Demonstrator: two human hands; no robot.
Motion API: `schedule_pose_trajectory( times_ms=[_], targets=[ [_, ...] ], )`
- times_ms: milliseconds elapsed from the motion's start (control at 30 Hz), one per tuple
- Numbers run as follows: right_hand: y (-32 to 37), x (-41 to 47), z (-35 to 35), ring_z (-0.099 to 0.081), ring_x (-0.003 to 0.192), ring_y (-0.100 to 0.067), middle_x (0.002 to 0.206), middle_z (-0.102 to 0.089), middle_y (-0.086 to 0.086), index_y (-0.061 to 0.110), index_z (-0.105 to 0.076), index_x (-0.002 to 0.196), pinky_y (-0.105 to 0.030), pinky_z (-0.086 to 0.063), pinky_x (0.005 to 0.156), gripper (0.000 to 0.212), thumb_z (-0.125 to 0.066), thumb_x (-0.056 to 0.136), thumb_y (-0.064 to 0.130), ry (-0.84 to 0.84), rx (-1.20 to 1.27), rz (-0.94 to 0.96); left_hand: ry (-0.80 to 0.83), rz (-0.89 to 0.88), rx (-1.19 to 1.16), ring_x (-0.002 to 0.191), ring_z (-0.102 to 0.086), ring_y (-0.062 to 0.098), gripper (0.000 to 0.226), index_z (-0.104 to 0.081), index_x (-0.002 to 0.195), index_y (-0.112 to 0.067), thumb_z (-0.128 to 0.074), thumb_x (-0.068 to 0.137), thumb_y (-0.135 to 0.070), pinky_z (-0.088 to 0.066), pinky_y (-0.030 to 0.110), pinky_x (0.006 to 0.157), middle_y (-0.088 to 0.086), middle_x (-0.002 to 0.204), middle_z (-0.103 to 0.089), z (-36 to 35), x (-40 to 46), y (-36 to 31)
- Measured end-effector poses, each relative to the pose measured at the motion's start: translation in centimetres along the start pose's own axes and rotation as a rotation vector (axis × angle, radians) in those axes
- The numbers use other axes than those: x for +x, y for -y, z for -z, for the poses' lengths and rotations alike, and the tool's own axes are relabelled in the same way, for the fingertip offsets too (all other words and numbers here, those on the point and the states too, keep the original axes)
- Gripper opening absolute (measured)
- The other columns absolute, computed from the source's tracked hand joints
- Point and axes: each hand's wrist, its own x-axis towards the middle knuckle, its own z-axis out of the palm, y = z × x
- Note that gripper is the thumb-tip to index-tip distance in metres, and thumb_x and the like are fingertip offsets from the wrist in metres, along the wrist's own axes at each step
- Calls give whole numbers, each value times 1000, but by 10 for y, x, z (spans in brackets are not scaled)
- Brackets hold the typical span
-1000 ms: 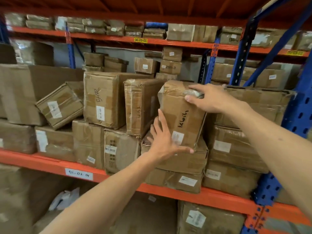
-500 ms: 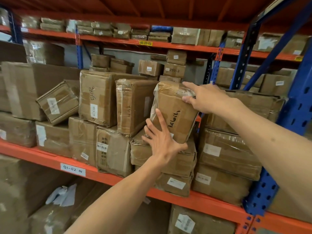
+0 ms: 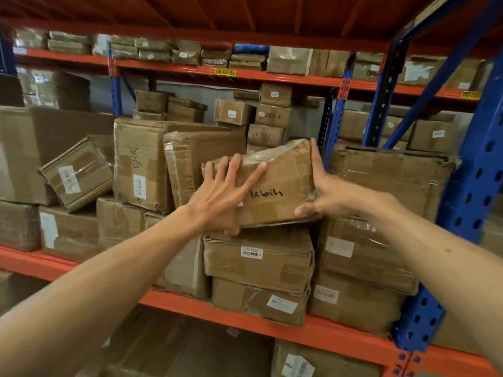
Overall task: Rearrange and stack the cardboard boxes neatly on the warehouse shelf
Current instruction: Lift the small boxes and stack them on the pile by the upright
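A taped cardboard box with black handwriting [image 3: 280, 191] lies lengthwise, slightly tilted, on top of a two-box stack [image 3: 258, 257] on the orange shelf beam [image 3: 179, 304]. My left hand [image 3: 221, 195] presses its spread, straight fingers against the box's front left, with the thumb at the lower edge. My right hand [image 3: 325, 194] grips the box's right end, fingers running up its side and thumb on the lower front corner. The back of the box is hidden.
A tall box marked in pen [image 3: 141, 164] and a narrower box [image 3: 185, 161] stand to the left. A small box [image 3: 77, 172] leans tilted further left. Large boxes [image 3: 386, 183] are stacked on the right beside a blue upright [image 3: 473, 186]. More boxes fill the shelves behind and above.
The handwritten box has turned from standing on end to lying lengthwise on the stack. My right hand slid from its top to its right end. My left hand moved up onto its front.
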Motion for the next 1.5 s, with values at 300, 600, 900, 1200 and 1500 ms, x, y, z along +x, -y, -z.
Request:
schedule_pose_trajectory(
  times_ms=[300, 600, 900, 1200, 1500],
  targets=[
    [-16, -15, -57, -29, 147, -43, 167, 24, -5, 58, 34, 144, -56, -51, 95, 158, -96, 56, 50, -324, -239, 76, -50, -284, 45, 139, -28, 44, 145, 9, 161, -33, -84, 56, -70, -26, 60, 114, 21, 157, -16, -22, -2, 26],
    [-44, -1, -51, -5, 152, -31, 163, -8, -6, 57, 24, 149, -56, -4, 124, 141, -88, 64, 58, -360, -530, 29, 76, -47, -220, 146, -13, 36, 124, -9, 160, -38, -82, 65, -67, -42, 61, 103, 10, 157, -22, -24, 29, -2],
    [-57, 7, -50, -21, 145, -36, 157, -22, -9, 60, 25, 146, -58, -6, 123, 141, -85, 58, 68, -374, -600, 7, 50, -12, -406, 148, -7, 33, 121, -20, 158, -34, -90, 61, -55, -47, 64, 97, 11, 160, -14, -42, 35, -4],
    [-62, 4, -43, -25, 146, -35, 156, -25, -10, 54, 10, 152, -51, -5, 125, 136, -86, 56, 68, -372, -606, 18, -9, 100, -495, 142, -20, 28, 121, -37, 148, -15, -98, 47, -44, -55, 61, 86, 9, 147, -33, -37, 37, -23],
    [-46, 0, -27, -6, 152, -33, 160, -7, -7, 54, 12, 152, -56, -2, 124, 117, -73, 73, 71, -237, -540, 1, 10, 27, -357, 152, -5, 31, 126, -14, 160, -20, -76, 65, -76, -23, 62, 119, 13, 163, -16, -25, 26, -9]
  ],
)
